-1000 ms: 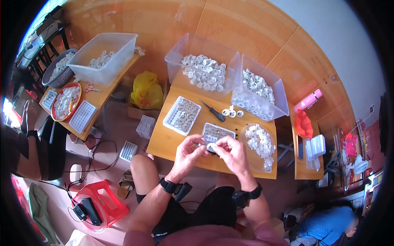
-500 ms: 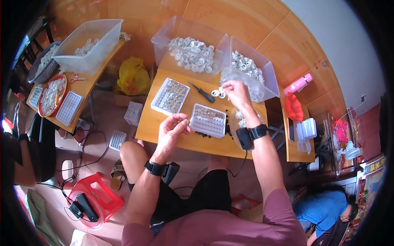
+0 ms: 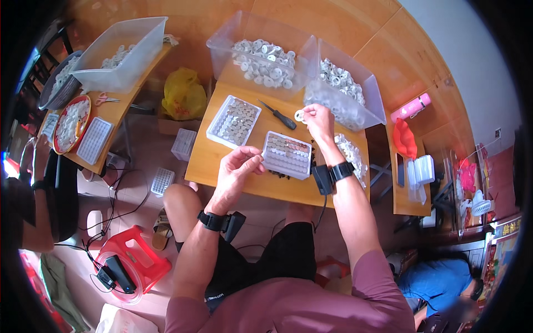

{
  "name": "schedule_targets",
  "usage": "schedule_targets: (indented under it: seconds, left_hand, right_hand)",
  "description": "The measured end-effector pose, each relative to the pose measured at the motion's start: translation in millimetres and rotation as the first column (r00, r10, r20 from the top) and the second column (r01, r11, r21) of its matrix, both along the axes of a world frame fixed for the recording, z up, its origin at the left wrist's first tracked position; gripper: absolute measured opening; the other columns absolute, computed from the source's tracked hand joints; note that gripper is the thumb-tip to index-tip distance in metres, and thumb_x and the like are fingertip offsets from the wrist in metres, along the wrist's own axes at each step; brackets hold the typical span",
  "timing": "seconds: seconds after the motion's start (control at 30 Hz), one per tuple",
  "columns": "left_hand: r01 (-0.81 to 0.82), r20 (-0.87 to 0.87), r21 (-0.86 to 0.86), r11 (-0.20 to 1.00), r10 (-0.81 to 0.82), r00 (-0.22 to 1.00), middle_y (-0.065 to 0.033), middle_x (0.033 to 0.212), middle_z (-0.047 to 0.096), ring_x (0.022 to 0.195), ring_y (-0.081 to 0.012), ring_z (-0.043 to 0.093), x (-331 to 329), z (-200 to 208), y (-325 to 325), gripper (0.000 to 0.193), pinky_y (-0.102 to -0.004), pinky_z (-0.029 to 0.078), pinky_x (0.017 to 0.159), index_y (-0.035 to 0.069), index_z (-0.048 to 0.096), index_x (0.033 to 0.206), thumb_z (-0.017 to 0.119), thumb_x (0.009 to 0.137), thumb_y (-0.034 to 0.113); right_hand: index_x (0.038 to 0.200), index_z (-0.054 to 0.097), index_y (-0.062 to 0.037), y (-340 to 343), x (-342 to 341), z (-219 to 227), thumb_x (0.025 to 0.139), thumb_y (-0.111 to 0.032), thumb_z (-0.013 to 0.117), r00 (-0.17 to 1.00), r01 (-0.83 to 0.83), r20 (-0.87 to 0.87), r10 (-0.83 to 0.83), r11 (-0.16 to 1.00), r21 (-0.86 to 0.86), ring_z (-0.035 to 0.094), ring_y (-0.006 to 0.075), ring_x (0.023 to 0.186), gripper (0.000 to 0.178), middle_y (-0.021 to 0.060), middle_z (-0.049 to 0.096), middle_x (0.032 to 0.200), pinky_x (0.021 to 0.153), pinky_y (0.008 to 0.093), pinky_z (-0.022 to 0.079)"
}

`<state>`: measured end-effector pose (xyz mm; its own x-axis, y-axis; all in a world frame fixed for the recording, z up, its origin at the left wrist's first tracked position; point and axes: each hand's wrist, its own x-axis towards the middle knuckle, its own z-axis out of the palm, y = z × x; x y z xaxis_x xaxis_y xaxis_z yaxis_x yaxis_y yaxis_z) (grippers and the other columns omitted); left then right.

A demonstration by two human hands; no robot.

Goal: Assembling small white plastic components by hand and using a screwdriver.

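Over the wooden table (image 3: 222, 180), my right hand (image 3: 320, 121) is closed in a pinch on a small white plastic ring (image 3: 300, 115), near the black-handled screwdriver (image 3: 284, 120). Closer to me, my left hand (image 3: 240, 166) has thumb and forefinger together beside a white compartment tray (image 3: 286, 162). Whatever the left fingertips hold is too small to make out. Round metallic pieces fill the far rows of that tray, while its near rows show bare pockets. Left of it lies a second white tray (image 3: 222, 139) full of round silvery pieces.
Two clear bins (image 3: 222, 51) (image 3: 377, 105) of white plastic parts stand at the table's back. White pieces (image 3: 351, 155) are heaped by my right wrist. A side table (image 3: 123, 105) at left carries another bin and a red basket (image 3: 71, 151). People sit at far left and lower right.
My right hand has come nearer the screwdriver and now has a white ring at its fingertips, where rings lay on the table before. The left hand remains pinched beside the tray.
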<state>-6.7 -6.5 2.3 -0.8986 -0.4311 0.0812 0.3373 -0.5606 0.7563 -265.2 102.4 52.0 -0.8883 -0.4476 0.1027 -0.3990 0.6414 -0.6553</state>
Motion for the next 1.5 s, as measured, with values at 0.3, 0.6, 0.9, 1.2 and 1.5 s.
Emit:
schedule_targets:
  seconds: [0.3,0.6,0.9,1.2,1.5]
  left_hand:
    - [0.155,-0.098,0.222,0.962,-0.137,0.986,-0.0119,0.119,0.065,0.095,-0.0194,0.067,8.5,11.5,3.1,0.034,-0.0315,0.055,0.085,0.002,0.055,0.132,0.057,0.101,0.014]
    - [0.247,-0.112,0.214,0.945,-0.228,0.967,-0.0102,0.121,0.066,0.107,-0.0213,0.067,5.7,6.7,7.9,0.034,-0.0346,0.054,0.096,0.003,0.058,0.131,0.062,0.097,0.011]
    - [0.105,-0.076,0.025,0.994,-0.103,0.992,-0.0092,0.111,0.069,0.103,-0.0171,0.067,1.8,1.3,11.7,0.023,-0.0322,0.055,0.091,0.002,0.061,0.117,0.065,0.094,0.003]
    - [-0.089,-0.031,-0.006,0.996,0.088,0.996,-0.0099,0.107,0.070,0.096,-0.0137,0.068,-2.6,-2.6,22.4,0.019,-0.0278,0.056,0.086,-0.001,0.061,0.108,0.067,0.090,-0.002]
    - [-0.143,0.021,-0.063,0.988,0.144,0.989,-0.0106,0.097,0.071,0.091,-0.0130,0.068,1.4,1.8,21.4,0.014,-0.0264,0.056,0.082,-0.004,0.058,0.103,0.065,0.092,0.000]
  right_hand:
    - [0.097,0.069,0.0010,31.1,125.5,58.6,0.089,-0.007,0.068,0.847,-0.169,0.347,0.402,0.824,-0.541,0.052,0.0040,0.058,0.011,0.0009,0.067,0.078,0.053,0.0211,0.042]
    - [0.099,0.070,-0.0002,35.9,159.5,40.5,0.090,-0.009,0.067,0.906,-0.240,0.219,0.362,0.866,-0.440,0.066,0.0068,0.073,0.013,0.0043,0.072,0.082,0.063,0.0225,0.051]
    - [0.095,0.068,-0.0008,36.1,171.8,29.5,0.088,-0.007,0.070,0.942,-0.250,0.104,0.318,0.876,-0.413,0.064,0.0080,0.066,0.010,0.0046,0.071,0.082,0.059,0.0243,0.049]
    - [0.088,0.062,-0.0040,25.9,177.6,19.3,0.083,-0.007,0.071,0.964,-0.264,-0.076,0.253,0.915,-0.305,0.060,0.0143,0.059,0.011,0.0046,0.066,0.078,0.057,0.0294,0.049]
    - [0.088,0.060,-0.0061,19.7,186.8,18.1,0.081,-0.007,0.073,0.969,-0.235,-0.142,0.203,0.936,-0.263,0.061,0.0163,0.059,0.015,0.0037,0.065,0.077,0.057,0.0319,0.049]
